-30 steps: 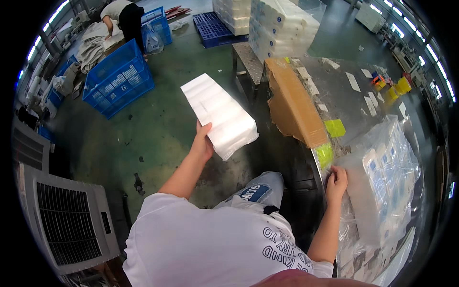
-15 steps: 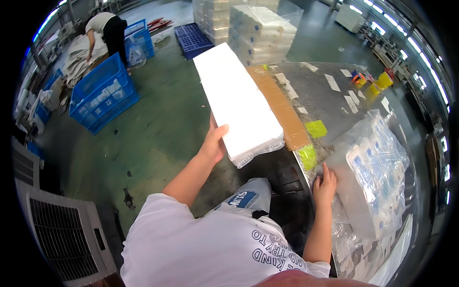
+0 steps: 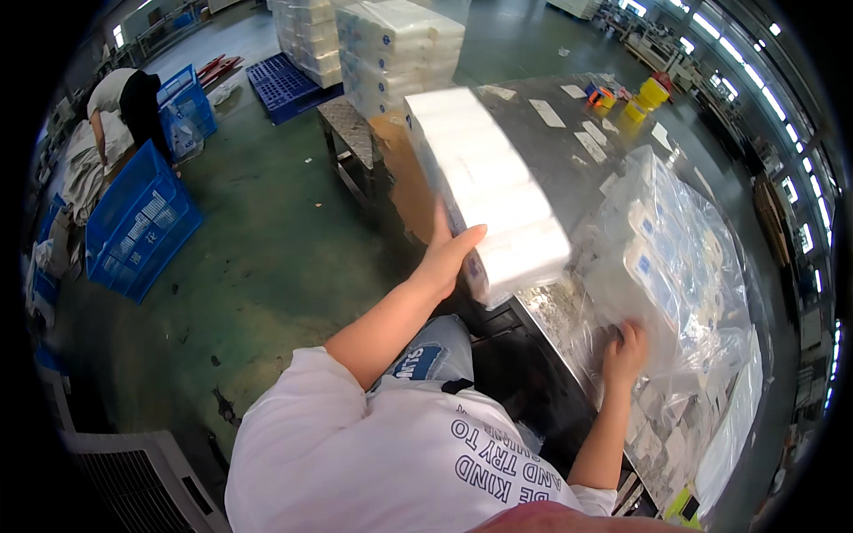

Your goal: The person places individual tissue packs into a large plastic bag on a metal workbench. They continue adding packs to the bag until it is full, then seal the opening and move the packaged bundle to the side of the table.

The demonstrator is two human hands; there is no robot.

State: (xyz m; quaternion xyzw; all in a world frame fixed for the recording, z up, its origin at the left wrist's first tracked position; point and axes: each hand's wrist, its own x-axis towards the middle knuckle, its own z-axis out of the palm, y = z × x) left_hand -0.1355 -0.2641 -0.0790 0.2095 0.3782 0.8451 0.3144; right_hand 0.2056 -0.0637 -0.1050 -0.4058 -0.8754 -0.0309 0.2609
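My left hand (image 3: 451, 253) grips the near left side of a long white pack of paper rolls (image 3: 493, 178), thumb on top. The pack is tilted above the near edge of the worktable (image 3: 524, 111) and hides part of it. On the right, a large clear plastic bag (image 3: 675, 258) holds several wrapped roll packs with blue prints. My right hand (image 3: 625, 355) is at the bag's lower near corner, fingers curled closed on the loose film.
Paper scraps and yellow tape rolls (image 3: 653, 91) lie on the worktable's far part. Stacked roll packs (image 3: 400, 53) stand beyond it. A blue pallet (image 3: 284, 84) and blue crate (image 3: 142, 218) are on the floor at left, near a bending person (image 3: 138, 107).
My left hand has carried the white pack rightward over the worktable. My right hand has gone from resting open beside the bag to curling onto its film. The view has turned right.
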